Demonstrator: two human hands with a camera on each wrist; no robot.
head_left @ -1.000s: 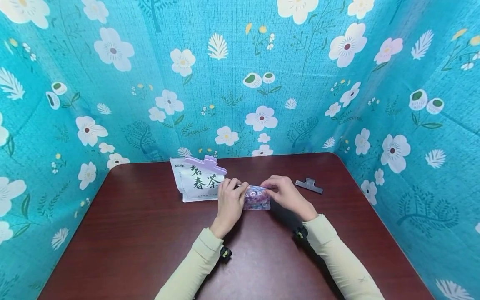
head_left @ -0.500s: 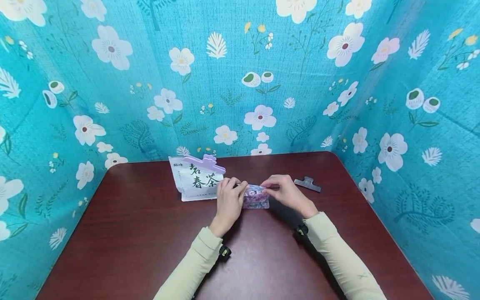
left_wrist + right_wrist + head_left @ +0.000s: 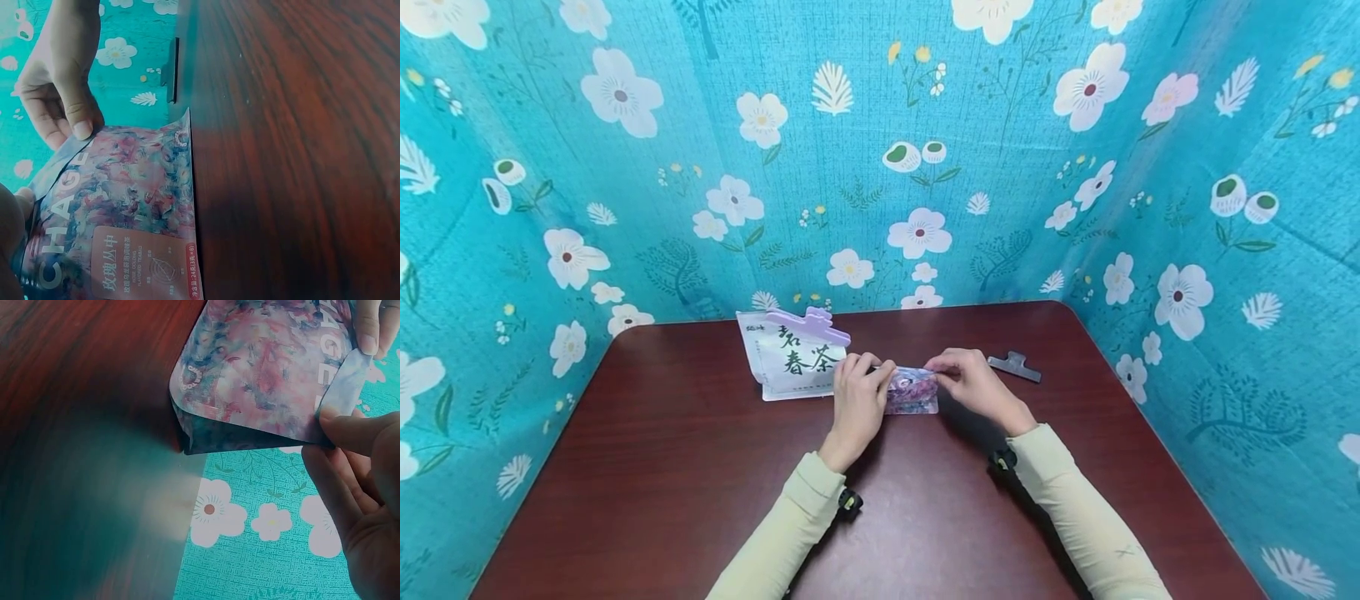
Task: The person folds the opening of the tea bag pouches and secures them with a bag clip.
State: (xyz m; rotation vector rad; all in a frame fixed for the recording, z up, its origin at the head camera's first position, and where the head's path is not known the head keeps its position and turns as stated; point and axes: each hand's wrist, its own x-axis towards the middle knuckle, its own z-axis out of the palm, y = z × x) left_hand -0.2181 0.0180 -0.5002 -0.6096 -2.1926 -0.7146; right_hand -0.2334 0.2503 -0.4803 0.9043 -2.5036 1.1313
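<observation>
A tea pouch point(image 3: 916, 403) with a marbled pink, blue and purple print stands on the table between both hands. Its top edge is folded over, and a pale flap point(image 3: 347, 384) shows there. My left hand point(image 3: 859, 408) grips the fold at the pouch's left end, covering much of that side in the head view. At the right end of the fold, my right hand point(image 3: 976, 385) pinches the corner between thumb and fingers. White letters and a pink label point(image 3: 137, 259) mark the pouch's front in the left wrist view.
A white tea bag point(image 3: 793, 367) with dark lettering stands just left of the left hand, a lilac clip point(image 3: 812, 327) across its top. Right of the right hand lies a grey clip point(image 3: 1015, 367). A flowered blue cloth point(image 3: 880, 208) hangs behind the dark red table point(image 3: 700, 475).
The right fingertips have shifted slightly right at the pouch's folded corner. The left hand keeps its grip, and both clips and the white bag stay put.
</observation>
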